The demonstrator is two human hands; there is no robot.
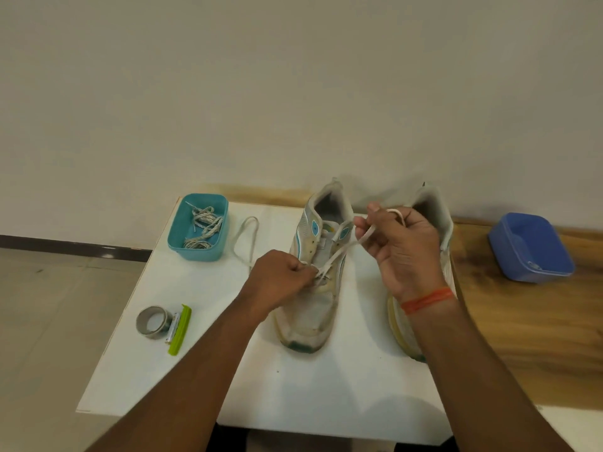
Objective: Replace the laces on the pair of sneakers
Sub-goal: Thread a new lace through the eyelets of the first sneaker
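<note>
Head view, the only one.

Left sneaker [311, 282] standing on white worktop [182, 288], toe toward wearer, heel toward wall. Right sneaker [437, 223] just beside it, largely hidden behind right forearm; lacing state not readable.

White lace [336, 256] threaded through lowest eyelets only, as far as visible; upper eyelets open. One end running up and right to right hand [404, 252], wound over a finger and pinched. Other part trailing left as a slack loop on worktop, near teal tub.

Left hand [280, 278] grip: clenched on lace at lower eyelets, fingertips pinching right at the shoe. Right hand grip: clenched on lace, held raised above the tongue, pulling strand taut.

Teal tub [197, 228] holding bundled worn-looking laces [204, 230], probably the removed pair. Blue tub [530, 247] on wooden surface to the right, nearly bare, one small item inside, unclear.

Progress, judged: old laces out; first shoe at early rows; remaining rows plus whole second shoe likely outstanding.

Tape roll [153, 321] and green-handled tool [179, 329] near left worktop edge, well apart from the shoes.

Room: open worktop in front of toes and between shoes and teal tub. Left worktop edge dropping to floor; slack loop lying short of it. Wall close behind heels.
</note>
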